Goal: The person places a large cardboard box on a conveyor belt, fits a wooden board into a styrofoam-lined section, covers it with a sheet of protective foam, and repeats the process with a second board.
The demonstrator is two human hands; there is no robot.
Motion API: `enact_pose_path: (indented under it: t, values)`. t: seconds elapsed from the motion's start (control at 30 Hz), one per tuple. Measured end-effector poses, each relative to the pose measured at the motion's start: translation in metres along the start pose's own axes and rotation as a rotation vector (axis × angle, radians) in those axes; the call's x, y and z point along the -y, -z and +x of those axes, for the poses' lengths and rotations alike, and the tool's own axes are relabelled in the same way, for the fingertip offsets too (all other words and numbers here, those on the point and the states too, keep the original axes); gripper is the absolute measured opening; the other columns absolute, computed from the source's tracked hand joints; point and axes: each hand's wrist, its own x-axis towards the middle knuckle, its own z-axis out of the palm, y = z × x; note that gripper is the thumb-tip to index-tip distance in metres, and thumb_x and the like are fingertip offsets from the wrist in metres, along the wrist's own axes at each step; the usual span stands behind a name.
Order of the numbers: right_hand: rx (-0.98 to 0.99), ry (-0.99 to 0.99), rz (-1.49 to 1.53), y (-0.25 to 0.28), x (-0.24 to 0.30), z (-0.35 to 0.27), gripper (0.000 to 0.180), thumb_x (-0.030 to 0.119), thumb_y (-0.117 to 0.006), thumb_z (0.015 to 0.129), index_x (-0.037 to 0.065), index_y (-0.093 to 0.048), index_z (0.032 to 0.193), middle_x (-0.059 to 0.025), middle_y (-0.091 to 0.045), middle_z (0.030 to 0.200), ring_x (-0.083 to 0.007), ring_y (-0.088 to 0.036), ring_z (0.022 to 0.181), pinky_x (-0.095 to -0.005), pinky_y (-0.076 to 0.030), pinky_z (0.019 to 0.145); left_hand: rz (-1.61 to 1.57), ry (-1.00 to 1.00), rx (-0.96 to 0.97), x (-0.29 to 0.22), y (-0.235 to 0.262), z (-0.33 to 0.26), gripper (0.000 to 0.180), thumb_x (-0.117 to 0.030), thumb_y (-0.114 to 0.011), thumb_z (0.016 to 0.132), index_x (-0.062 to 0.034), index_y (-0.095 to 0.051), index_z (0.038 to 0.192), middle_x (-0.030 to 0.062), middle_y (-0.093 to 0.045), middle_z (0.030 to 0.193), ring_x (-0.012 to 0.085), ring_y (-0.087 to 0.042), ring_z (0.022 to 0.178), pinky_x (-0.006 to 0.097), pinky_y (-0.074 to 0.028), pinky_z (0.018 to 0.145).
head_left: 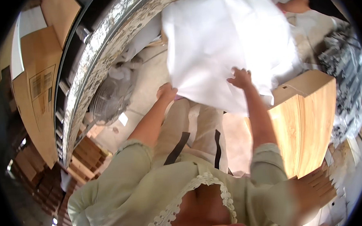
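A large, soft white sheet (210, 42), thin like foam or plastic, spreads in front of me and glares brightly on its right side. My left hand (166, 91) is closed on its near left corner, and folds run out from that grip. Over the sheet's near right part is my right hand (240, 78), its fingers bent and a little apart. Whether those fingertips touch the sheet is hard to make out. What lies beneath the sheet is hidden.
Wood-grain boards (302, 127) stand at my right, beside grey plastic-wrapped pieces (342, 71). A metal-edged conveyor or bench (92, 60) curves along my left, with a cardboard box (38, 83) beyond it. A fan (110, 96) sits below. Another person's hand (296, 4) shows at far right.
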Motion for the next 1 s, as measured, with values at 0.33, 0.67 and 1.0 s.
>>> enact_pose_path:
  t: [0.33, 0.67, 1.0]
  values:
    - [-1.488, 0.121, 0.661, 0.165, 0.041, -0.142, 0.034, 0.002, -0.05, 0.072, 0.004, -0.056, 0.106, -0.016, -0.062, 0.089, -0.0287, -0.061, 0.072, -0.0358, -0.048, 0.067, 0.259, -0.174, -0.032, 0.03, 0.029, 0.013, 0.031, -0.027, -0.058, 0.072, -0.0053, -0.06, 0.094, 0.0155, -0.062, 0.094, 0.0319, -0.058, 0.092, 0.041, -0.047, 0.078]
    - [-0.46, 0.809, 0.726, 0.076, 0.267, -0.261, 0.01, 0.008, -0.058, 0.075, 0.004, -0.057, 0.084, -0.0134, -0.059, 0.079, -0.0315, -0.058, 0.073, -0.0377, -0.047, 0.065, -0.8, -0.663, -0.211, -0.047, 0.189, -0.137, 0.049, -0.025, -0.055, 0.082, -0.0035, -0.045, 0.125, 0.0153, -0.038, 0.132, 0.0363, -0.033, 0.123, 0.035, -0.027, 0.103]
    - [-0.928, 0.126, 1.342, 0.089, 0.157, -0.341, 0.066, 0.025, -0.069, 0.075, 0.008, -0.038, 0.132, -0.0129, -0.047, 0.124, -0.0241, -0.045, 0.113, -0.0358, -0.036, 0.095, -0.555, -1.349, 0.436, 0.077, 0.27, -0.221, 0.032, -0.01, -0.069, 0.067, -0.0069, -0.062, 0.098, 0.0107, -0.063, 0.095, 0.0262, -0.059, 0.091, 0.034, -0.045, 0.08]
